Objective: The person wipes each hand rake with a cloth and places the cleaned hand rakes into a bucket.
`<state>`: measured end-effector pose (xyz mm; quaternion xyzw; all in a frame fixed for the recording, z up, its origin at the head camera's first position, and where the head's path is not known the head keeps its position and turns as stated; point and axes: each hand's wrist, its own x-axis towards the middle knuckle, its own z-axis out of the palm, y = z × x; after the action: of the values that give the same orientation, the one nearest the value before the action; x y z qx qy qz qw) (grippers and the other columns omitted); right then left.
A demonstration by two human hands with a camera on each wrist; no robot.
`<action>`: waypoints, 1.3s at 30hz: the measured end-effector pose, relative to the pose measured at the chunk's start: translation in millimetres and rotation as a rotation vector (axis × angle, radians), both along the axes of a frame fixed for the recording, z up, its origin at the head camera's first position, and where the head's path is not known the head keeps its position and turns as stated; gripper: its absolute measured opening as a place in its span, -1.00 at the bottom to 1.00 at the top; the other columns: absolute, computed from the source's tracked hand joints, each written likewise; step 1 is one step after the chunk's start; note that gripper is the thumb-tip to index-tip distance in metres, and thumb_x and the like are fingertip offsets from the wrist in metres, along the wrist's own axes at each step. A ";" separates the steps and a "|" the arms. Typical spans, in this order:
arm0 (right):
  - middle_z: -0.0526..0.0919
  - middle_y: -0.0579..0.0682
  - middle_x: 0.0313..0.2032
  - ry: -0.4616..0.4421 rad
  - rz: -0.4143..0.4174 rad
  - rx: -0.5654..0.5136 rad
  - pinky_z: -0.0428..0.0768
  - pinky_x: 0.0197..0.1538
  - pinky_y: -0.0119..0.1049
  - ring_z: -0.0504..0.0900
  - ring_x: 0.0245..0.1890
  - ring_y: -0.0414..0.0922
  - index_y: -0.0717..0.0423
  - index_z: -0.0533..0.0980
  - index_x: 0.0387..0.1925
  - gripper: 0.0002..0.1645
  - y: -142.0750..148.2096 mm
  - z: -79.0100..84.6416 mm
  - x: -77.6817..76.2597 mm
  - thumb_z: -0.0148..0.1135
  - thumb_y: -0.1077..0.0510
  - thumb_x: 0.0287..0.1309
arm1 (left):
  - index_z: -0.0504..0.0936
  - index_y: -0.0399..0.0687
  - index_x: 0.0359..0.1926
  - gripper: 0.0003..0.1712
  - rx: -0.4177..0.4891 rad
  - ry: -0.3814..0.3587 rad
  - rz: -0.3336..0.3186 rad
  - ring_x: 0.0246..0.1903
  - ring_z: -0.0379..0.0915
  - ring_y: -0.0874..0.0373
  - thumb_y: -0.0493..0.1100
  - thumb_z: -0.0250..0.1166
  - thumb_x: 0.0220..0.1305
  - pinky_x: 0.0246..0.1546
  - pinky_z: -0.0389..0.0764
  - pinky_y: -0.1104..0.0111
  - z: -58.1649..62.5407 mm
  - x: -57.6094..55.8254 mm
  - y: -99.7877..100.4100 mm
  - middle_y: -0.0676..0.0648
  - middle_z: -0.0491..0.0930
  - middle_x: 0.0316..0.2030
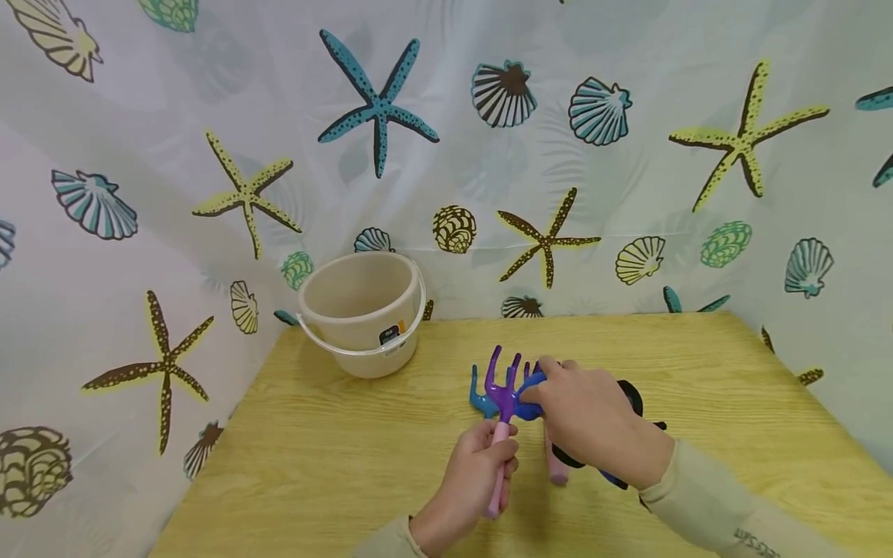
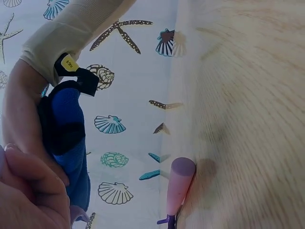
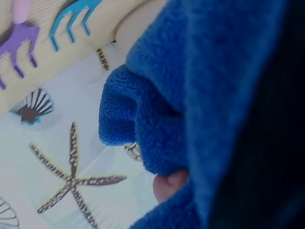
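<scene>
In the head view, my left hand (image 1: 474,469) grips the pink handle of a purple toy hand rake (image 1: 501,397), its tines pointing up and away. My right hand (image 1: 593,415) pinches a blue fluffy cloth (image 1: 530,399) right beside the rake head; whether it touches the tines is hard to tell. Close up in the right wrist view, the cloth (image 3: 157,86) hides most of the fingers. Behind the held rake lies a blue hand rake (image 1: 481,403). A second purple rake lies under my right hand, mostly covered, its pink handle (image 1: 556,465) sticking out.
A cream bucket (image 1: 363,341) with a white handle stands at the back left of the wooden table (image 1: 314,457). A white curtain (image 1: 460,163) printed with starfish and shells hangs behind the table and along its sides.
</scene>
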<state>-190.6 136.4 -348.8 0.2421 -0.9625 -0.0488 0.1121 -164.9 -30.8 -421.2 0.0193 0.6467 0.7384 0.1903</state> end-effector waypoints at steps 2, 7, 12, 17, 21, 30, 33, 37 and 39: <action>0.59 0.01 -0.25 0.008 -0.011 -0.001 0.45 -0.74 -0.31 0.59 -0.39 -0.05 -0.30 0.76 -0.22 -0.71 5.7 -2.3 -3.0 0.42 0.20 0.09 | 0.42 -0.24 0.09 -0.67 0.002 0.003 0.001 -0.81 0.22 0.21 -0.18 0.14 0.40 -0.83 0.35 0.45 0.0 1.0 -0.4 -0.03 0.41 -0.52; 0.55 0.01 -0.31 0.056 -0.047 -0.012 0.38 -0.76 -0.31 0.57 -0.41 -0.03 -0.26 0.75 -0.25 -0.68 18.0 -10.4 -10.4 0.38 0.26 0.07 | 0.42 -0.27 0.05 -0.71 0.049 0.010 -0.014 -0.84 0.20 0.23 -0.23 0.13 0.37 -0.87 0.31 0.47 -2.0 4.7 1.7 -0.03 0.40 -0.55; 0.57 0.02 -0.31 0.047 -0.028 -0.040 0.44 -0.72 -0.31 0.57 -0.44 -0.05 -0.24 0.76 -0.23 -0.70 19.4 -13.1 -8.3 0.40 0.26 0.07 | 0.42 -0.26 0.05 -0.71 0.056 0.010 -0.002 -0.84 0.20 0.23 -0.23 0.13 0.37 -0.88 0.29 0.47 -3.6 6.0 3.5 -0.01 0.39 -0.55; 0.66 0.09 -0.14 -0.009 0.027 -0.094 0.59 -0.64 -0.25 0.66 -0.35 -0.02 -0.25 0.76 -0.20 -0.71 9.7 -6.3 3.2 0.45 0.18 0.04 | 0.41 -0.23 0.08 -0.70 0.021 0.006 0.018 -0.83 0.22 0.21 -0.19 0.12 0.40 -0.85 0.33 0.45 -3.4 3.5 2.0 -0.01 0.40 -0.53; 0.67 0.12 -0.09 0.029 0.050 -0.085 0.61 -0.64 -0.22 0.66 -0.32 0.00 -0.25 0.76 -0.23 -0.71 4.2 -3.9 6.4 0.44 0.20 0.01 | 0.41 -0.23 0.07 -0.71 0.023 0.012 0.014 -0.84 0.23 0.20 -0.20 0.13 0.40 -0.86 0.34 0.44 -2.8 2.5 2.6 -0.03 0.41 -0.54; 0.58 0.06 -0.26 0.150 -0.027 -0.012 0.49 -0.73 -0.26 0.56 -0.43 -0.03 -0.21 0.75 -0.23 -0.74 13.2 -16.0 -9.4 0.50 0.17 0.01 | 0.44 -0.23 0.04 -0.72 0.028 0.019 0.005 -0.84 0.21 0.20 -0.23 0.14 0.36 -0.87 0.30 0.44 -3.5 7.5 6.0 -0.03 0.41 -0.55; 0.59 0.05 -0.24 0.143 -0.024 -0.036 0.48 -0.73 -0.28 0.59 -0.40 -0.03 -0.23 0.75 -0.20 -0.71 14.5 -16.9 -8.4 0.51 0.16 0.01 | 0.43 -0.24 0.06 -0.71 0.037 0.024 0.012 -0.84 0.21 0.22 -0.23 0.14 0.37 -0.86 0.31 0.45 -3.4 7.9 6.2 -0.02 0.41 -0.54; 0.66 0.08 -0.14 0.100 0.016 -0.082 0.54 -0.67 -0.28 0.68 -0.28 0.02 -0.29 0.75 -0.17 -0.67 10.2 -12.9 1.3 0.52 0.13 -0.02 | 0.40 -0.25 0.11 -0.67 0.029 0.021 0.011 -0.82 0.22 0.24 -0.21 0.12 0.39 -0.83 0.34 0.46 -2.7 5.7 5.2 -0.01 0.41 -0.53; 0.67 0.10 -0.09 0.091 0.044 -0.095 0.57 -0.65 -0.27 0.69 -0.25 0.03 -0.30 0.74 -0.17 -0.67 6.3 -9.6 6.6 0.50 0.13 -0.02 | 0.40 -0.25 0.10 -0.68 0.025 0.024 0.012 -0.82 0.22 0.24 -0.20 0.12 0.39 -0.82 0.35 0.47 -2.0 4.9 5.1 -0.01 0.42 -0.53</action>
<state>-184.0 142.7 -358.4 0.2552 -0.9521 -0.0113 0.1682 -159.9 -25.7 -423.2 0.0267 0.6399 0.7472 0.1777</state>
